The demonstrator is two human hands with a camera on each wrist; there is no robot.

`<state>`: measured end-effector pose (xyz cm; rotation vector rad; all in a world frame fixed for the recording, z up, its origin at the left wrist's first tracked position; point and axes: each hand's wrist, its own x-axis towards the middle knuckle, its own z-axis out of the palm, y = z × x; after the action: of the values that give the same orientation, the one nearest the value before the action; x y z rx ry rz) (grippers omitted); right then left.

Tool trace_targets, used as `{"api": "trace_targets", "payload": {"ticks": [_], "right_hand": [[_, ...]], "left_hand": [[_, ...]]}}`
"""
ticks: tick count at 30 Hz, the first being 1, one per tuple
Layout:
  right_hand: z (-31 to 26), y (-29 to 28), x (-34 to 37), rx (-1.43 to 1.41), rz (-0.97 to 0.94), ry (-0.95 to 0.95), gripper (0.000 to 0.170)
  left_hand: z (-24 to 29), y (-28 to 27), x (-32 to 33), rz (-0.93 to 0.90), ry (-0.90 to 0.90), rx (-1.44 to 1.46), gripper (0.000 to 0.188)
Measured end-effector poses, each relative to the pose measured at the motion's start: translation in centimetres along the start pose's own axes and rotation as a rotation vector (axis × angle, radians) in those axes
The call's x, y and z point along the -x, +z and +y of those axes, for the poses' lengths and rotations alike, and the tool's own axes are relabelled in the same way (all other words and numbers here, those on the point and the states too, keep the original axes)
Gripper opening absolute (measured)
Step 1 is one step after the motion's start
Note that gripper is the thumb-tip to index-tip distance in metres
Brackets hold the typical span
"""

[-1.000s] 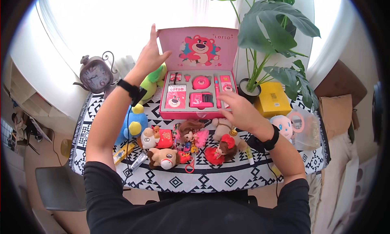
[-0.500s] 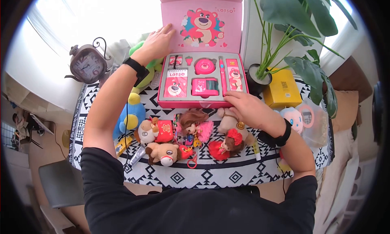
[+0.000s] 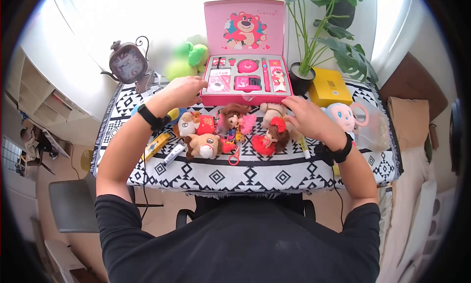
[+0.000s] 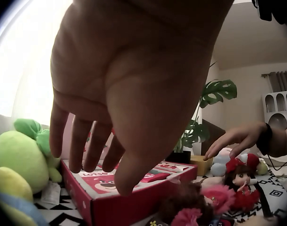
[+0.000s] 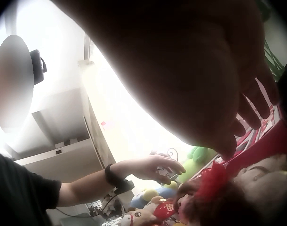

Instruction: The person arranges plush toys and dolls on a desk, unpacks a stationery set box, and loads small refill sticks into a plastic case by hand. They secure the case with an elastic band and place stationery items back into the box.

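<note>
Nearby, plush toys point(image 3: 203, 144) and dolls point(image 3: 278, 133) lay on patterned cloth point(image 3: 216, 177); beyond, the left hand point(image 3: 182, 90) and right hand point(image 3: 312, 118), fingers loosely extended, held nothing near the front corners of the pink box point(image 3: 240, 100); its lid point(image 3: 245, 28) already stood raised; contents point(image 3: 247, 83) still filled their slots.

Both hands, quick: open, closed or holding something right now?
Left hand: open, holding nothing, near the pink box.
Right hand: open, holding nothing, near its front right corner.

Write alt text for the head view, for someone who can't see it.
A person's left hand and right hand are at opposite sides of an open pink box; plush toys and dolls lie before it on a black-and-white cloth.
</note>
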<state>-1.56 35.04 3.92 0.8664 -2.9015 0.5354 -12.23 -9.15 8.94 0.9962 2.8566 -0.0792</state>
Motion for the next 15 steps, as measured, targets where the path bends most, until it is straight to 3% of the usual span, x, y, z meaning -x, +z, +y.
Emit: {"api": "trace_targets", "payload": {"ticks": [4, 10, 14, 15], "right_hand": [[-1.8, -0.7, 2.8, -0.002, -0.036, 0.051, 0.057], [-1.4, 0.5, 6.7, -0.004, 0.138, 0.027, 0.056], [-1.3, 1.5, 7.8, -0.015, 0.192, 0.043, 0.055], [-1.4, 1.7, 8.0, -0.012, 0.19, 0.037, 0.055]], "left_hand": [[0.3, 2.3, 1.2, -0.005, -0.024, 0.022, 0.061], [0.3, 5.0, -0.1, -0.031, -0.019, 0.033, 0.069], [0.2, 7.0, -0.8, 0.021, 0.006, 0.035, 0.07], [0.2, 7.5, -0.7, 0.064, 0.04, 0.033, 0.061]]}}
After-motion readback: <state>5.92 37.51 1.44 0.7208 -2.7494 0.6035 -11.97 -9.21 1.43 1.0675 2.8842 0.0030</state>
